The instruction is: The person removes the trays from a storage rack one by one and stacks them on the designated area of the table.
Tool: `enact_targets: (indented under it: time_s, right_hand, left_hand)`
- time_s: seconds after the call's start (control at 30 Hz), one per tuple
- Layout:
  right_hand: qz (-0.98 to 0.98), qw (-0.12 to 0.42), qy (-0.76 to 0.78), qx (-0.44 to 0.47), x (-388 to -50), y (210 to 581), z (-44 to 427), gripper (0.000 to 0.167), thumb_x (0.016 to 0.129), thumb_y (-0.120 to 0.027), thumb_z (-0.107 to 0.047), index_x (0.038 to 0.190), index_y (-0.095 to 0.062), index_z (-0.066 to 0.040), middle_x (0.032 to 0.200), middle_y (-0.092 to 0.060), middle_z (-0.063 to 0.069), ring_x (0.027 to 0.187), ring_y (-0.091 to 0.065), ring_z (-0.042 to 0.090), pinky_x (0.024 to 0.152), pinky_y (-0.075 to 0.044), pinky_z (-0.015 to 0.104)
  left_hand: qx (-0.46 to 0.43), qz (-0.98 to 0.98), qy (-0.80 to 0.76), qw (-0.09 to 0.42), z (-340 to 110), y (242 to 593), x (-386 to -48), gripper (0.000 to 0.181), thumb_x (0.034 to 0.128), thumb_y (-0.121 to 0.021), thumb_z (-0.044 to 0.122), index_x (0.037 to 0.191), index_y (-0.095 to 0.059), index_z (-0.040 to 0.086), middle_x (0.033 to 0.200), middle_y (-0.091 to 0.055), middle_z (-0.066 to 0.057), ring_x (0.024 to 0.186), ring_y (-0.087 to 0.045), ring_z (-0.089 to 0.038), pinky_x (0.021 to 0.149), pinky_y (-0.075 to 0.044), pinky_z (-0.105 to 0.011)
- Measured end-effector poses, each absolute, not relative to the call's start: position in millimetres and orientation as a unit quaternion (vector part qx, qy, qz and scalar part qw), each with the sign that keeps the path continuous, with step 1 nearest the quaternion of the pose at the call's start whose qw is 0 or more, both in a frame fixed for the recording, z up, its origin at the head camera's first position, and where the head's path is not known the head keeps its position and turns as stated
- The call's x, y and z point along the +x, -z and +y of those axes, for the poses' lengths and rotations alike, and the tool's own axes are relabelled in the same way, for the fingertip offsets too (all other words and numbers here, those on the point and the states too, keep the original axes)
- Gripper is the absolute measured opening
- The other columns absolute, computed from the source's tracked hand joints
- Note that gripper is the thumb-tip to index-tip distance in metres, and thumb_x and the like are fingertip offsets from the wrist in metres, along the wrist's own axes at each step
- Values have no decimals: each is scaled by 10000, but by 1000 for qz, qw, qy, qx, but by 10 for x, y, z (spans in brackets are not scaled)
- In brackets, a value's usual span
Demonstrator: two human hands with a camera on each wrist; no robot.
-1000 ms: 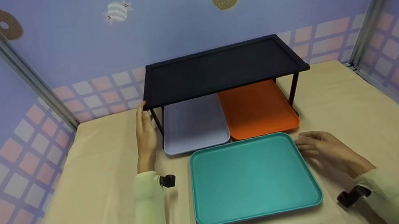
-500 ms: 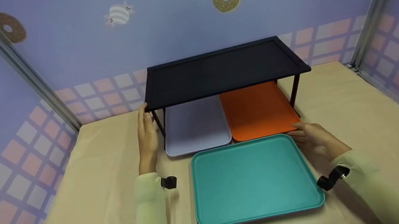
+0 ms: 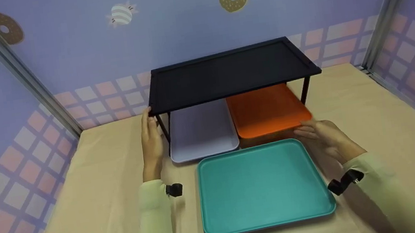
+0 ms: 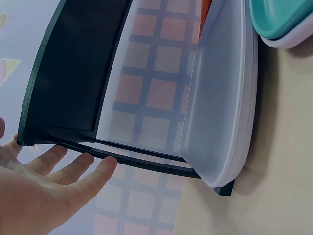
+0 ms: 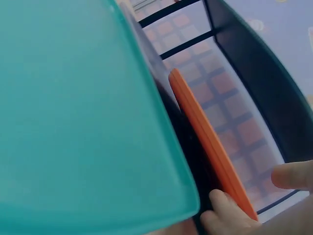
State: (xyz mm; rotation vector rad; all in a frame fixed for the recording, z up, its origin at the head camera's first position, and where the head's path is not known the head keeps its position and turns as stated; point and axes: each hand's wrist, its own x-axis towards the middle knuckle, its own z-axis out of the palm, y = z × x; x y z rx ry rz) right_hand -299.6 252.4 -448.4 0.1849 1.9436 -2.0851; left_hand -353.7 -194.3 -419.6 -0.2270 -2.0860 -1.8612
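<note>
My left hand (image 3: pixel 152 148) rests against the left end of a black shelf (image 3: pixel 232 74), its fingers (image 4: pixel 93 178) fairly straight along the side leg. My right hand (image 3: pixel 328 138) holds the near right corner of an orange tray (image 3: pixel 271 110) under the shelf. In the right wrist view its fingers (image 5: pixel 225 210) bend beneath the tray and the thumb sits above, apart from the rim. The orange tray's near edge is raised, with shadow below. Beside it lies a lilac tray (image 3: pixel 202 131), partly under the shelf. A teal tray (image 3: pixel 263 187) lies in front.
A pale rim (image 4: pixel 296 44) shows under the teal tray in the left wrist view. A patterned back wall (image 3: pixel 178 20) stands close behind the shelf. Beige cloth (image 3: pixel 101 194) covers the table, and side walls with metal posts (image 3: pixel 383 17) flank it.
My right hand has moved inward and away from the teal tray's right side to the orange tray's corner. The orange tray's near edge has risen. My left hand stays at the shelf.
</note>
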Motion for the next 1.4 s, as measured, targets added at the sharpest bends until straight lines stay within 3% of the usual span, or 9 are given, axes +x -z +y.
enact_targets:
  time_s: [0.2, 0.43, 0.6, 0.87, 1.23, 1.4]
  right_hand:
    - [524, 131, 838, 77, -3055, 4380, 2367, 695, 1121, -359, -177, 1632, 100, -75, 1688, -97, 213, 1529, -293, 316, 1146, -389, 282]
    - [368, 86, 923, 78, -3142, 4436, 2179, 645, 1118, -311, -82, 1661, 0, -237, 1715, -73, 102, 1562, -200, 311, 1201, -305, 479]
    - [321, 59, 942, 77, -3209, 4458, 2060, 649, 1112, -317, -57, 1657, -47, -283, 1709, -108, 75, 1572, -176, 277, 1218, -273, 497]
    - [343, 26, 937, 54, -3277, 4445, 1955, 604, 1115, -313, -150, 1652, -57, -256, 1703, -143, 81, 1564, -211, 274, 1192, -324, 463]
    - [355, 9, 934, 25, -3284, 4511, 1951, 597, 1112, -327, -126, 1647, -76, -209, 1691, -176, 125, 1541, -266, 327, 1175, -340, 492]
    - [357, 5, 934, 18, -3256, 4539, 1961, 590, 1114, -304, -114, 1645, -70, -220, 1691, -171, 119, 1541, -264, 325, 1188, -323, 504]
  left_hand:
    - [-81, -734, 652, 173, -1958, 4215, -3552, 544, 1137, -257, 366, 1633, -234, 143, 1700, -185, -91, 1552, -242, -280, 1255, -251, -422]
    - [-70, -740, 648, 167, -1932, 4248, -3537, 545, 1134, -261, 384, 1641, -226, 188, 1705, -183, -36, 1558, -228, -205, 1256, -246, -389]
    - [-65, -751, 635, 172, -1921, 4224, -3534, 544, 1133, -264, 397, 1640, -237, 200, 1699, -210, -30, 1552, -243, -198, 1255, -243, -371]
    - [-68, -753, 628, 185, -1927, 4200, -3557, 526, 1139, -275, 339, 1638, -241, 174, 1695, -223, -61, 1551, -246, -220, 1254, -244, -388]
    - [-69, -752, 631, 178, -1963, 4227, -3536, 539, 1135, -269, 374, 1645, -220, 205, 1704, -193, -38, 1554, -238, -214, 1222, -305, -458]
    - [-68, -757, 625, 179, -1956, 4217, -3539, 540, 1137, -275, 363, 1642, -232, 176, 1701, -207, -36, 1552, -239, -220, 1235, -278, -450]
